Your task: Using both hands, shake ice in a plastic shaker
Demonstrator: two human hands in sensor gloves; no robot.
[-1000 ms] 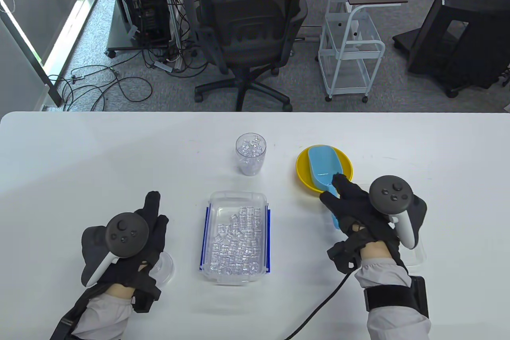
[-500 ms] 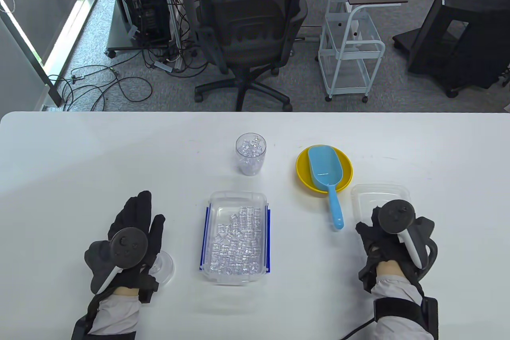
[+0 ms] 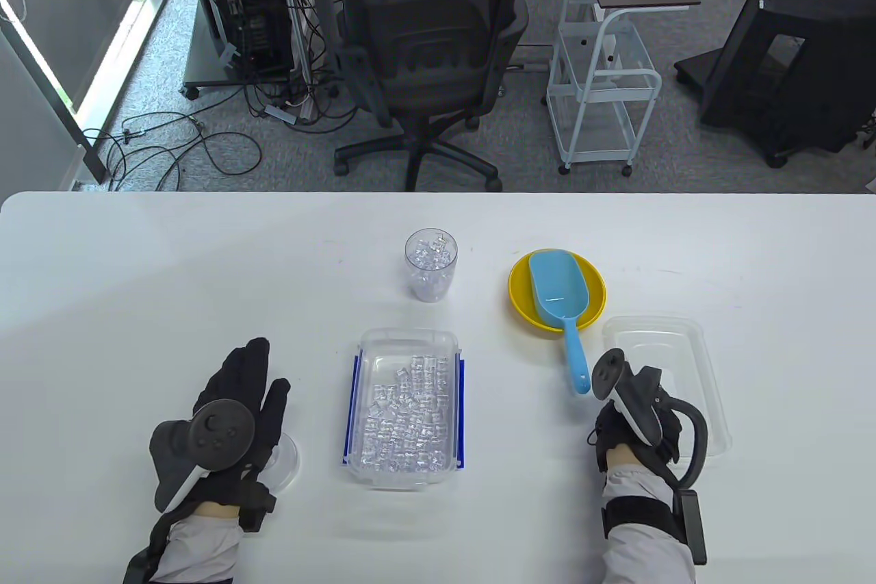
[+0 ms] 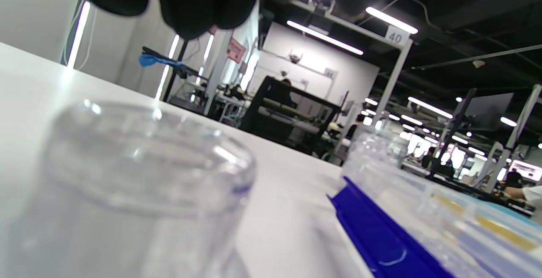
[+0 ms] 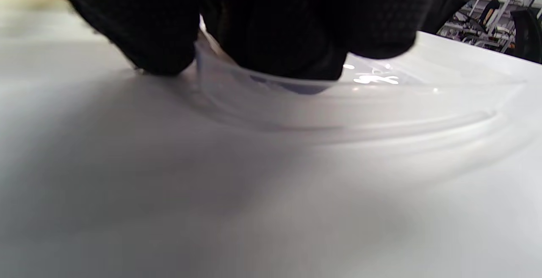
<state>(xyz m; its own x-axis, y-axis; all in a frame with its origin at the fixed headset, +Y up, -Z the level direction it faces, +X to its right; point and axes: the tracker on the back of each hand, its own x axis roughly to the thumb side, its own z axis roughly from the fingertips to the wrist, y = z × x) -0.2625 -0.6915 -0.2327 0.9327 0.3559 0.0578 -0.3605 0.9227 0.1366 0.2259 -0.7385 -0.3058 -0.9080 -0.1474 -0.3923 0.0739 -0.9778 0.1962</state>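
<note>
The clear plastic shaker cup [image 3: 430, 265], filled with ice, stands open at mid-table. Its clear lid [image 3: 286, 459] lies near the front left and fills the foreground of the left wrist view [image 4: 139, 176]. My left hand [image 3: 250, 372] hovers flat over the lid with fingers extended; the fingertips [image 4: 199, 3] hang above it without touching. My right hand [image 3: 640, 399] is curled at the near-left edge of a flat clear container lid [image 3: 684, 351]. In the right wrist view the fingers [image 5: 271, 37] pinch that lid's rim [image 5: 381, 100].
A clear box [image 3: 407, 341] with blue clips, part full of ice cubes, sits between my hands; a clip shows in the left wrist view [image 4: 372, 235]. A yellow bowl [image 3: 595, 286] holds a blue scoop [image 3: 558, 283], handle toward my right hand.
My right hand let go of the scoop handle, drew back toward the front edge and curled onto the flat container lid. My left hand shifted slightly over the shaker lid.
</note>
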